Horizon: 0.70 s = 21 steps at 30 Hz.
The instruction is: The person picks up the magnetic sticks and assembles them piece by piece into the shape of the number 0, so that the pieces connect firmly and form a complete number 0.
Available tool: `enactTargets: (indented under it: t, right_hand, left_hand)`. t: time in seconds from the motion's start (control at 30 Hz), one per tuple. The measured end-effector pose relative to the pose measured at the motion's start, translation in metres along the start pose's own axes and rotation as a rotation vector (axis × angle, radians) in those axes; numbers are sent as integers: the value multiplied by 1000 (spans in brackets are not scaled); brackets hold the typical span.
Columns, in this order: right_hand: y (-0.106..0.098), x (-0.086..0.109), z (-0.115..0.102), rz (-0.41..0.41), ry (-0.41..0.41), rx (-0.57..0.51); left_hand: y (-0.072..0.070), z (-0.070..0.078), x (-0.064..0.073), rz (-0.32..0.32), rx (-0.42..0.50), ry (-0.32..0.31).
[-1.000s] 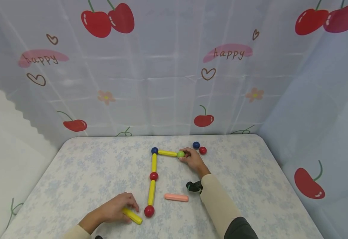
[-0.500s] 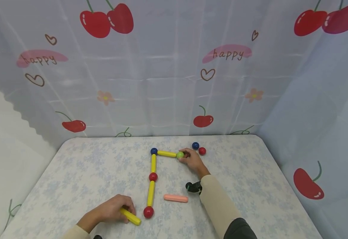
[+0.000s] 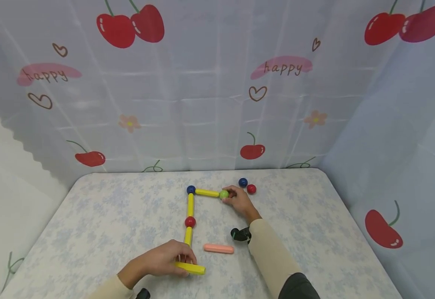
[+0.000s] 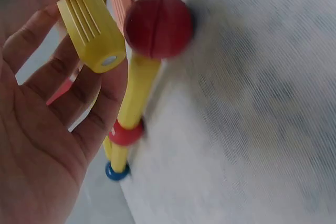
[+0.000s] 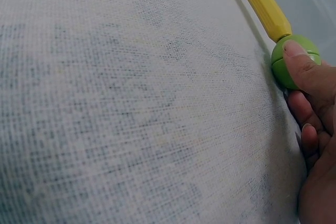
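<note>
Floral tabletop (image 3: 109,216) before a cherry-printed curtain (image 3: 217,110). We see the left hand (image 3: 165,258) pinching a yellow rod (image 3: 192,268), near left of the pink rod (image 3: 219,248), and the right hand (image 3: 240,204) pinching a green ball (image 3: 223,194) beyond the pink rod, each closed to its object's width. Compared with earlier, the left hand lies closer to the pink rod; only the left-wrist view plainly shows us the nearest red ball (image 4: 160,26).

- Your head view is softly lit; the curtain (image 3: 202,104) shows pale sheen along creases.
- Your left wrist view is dimmer and softer, with shadow beside the red ball (image 4: 160,26).
- Your right wrist view shows shadow beside your right hand (image 5: 323,148).
</note>
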State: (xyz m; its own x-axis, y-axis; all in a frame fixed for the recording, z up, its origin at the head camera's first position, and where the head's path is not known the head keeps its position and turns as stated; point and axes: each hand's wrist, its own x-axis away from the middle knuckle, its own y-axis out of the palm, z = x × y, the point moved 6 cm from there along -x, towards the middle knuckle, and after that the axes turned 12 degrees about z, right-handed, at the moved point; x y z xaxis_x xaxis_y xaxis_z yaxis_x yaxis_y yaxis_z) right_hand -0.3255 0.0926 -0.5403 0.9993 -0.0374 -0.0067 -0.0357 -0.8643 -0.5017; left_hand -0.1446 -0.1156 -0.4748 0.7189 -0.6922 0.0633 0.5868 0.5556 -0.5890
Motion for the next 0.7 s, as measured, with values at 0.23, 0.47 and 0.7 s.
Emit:
enactTargets:
  t: [0.23, 0.47, 0.7]
  right_hand:
    - [1, 0, 1, -1, -1, 0]
    - [1, 0, 0, -3, -31, 2]
    - [0, 0, 2, -7, -19, -21]
  left_hand:
    - [22, 16, -27, -14, -145, 9]
    - [42, 16, -40, -35, -241, -3]
    - [50, 5, -42, -47, -299, -27]
